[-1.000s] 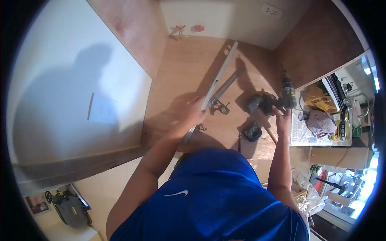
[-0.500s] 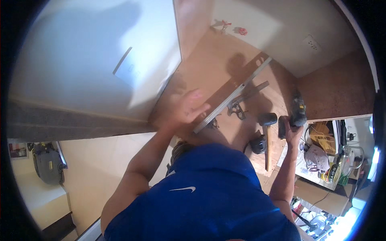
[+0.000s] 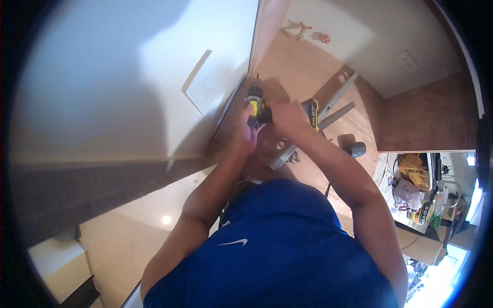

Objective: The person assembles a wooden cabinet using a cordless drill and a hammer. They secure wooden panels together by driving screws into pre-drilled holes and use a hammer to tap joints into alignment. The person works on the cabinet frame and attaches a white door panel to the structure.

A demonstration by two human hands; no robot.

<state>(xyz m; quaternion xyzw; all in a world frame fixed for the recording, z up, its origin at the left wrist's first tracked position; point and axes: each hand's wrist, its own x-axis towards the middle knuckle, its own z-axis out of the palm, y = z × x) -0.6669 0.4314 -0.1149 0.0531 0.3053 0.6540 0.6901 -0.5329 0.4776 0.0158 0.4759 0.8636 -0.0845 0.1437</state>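
Note:
A yellow and black cordless drill (image 3: 254,102) is held in front of me, its chuck and bit pointing away toward the edge of a white panel (image 3: 118,97). My right hand (image 3: 291,119) is closed around the drill's handle, with the battery (image 3: 311,113) showing on the right of the fist. My left hand (image 3: 247,128) grips the rear of the drill's body; part of its fingers is hidden. Whether the bit touches the wood near the panel edge, I cannot tell.
On the wooden board lie a long metal bar (image 3: 341,96), a hammer-like tool's dark head (image 3: 355,149) and a small heap of screws or nails (image 3: 294,158). Red-handled taps (image 3: 304,26) and a socket (image 3: 407,60) are on the far wall. A cluttered shelf (image 3: 405,226) stands at right.
My right hand has brought the drill from the right side across to the left, near the panel. My left hand, open before, has closed on the drill's body.

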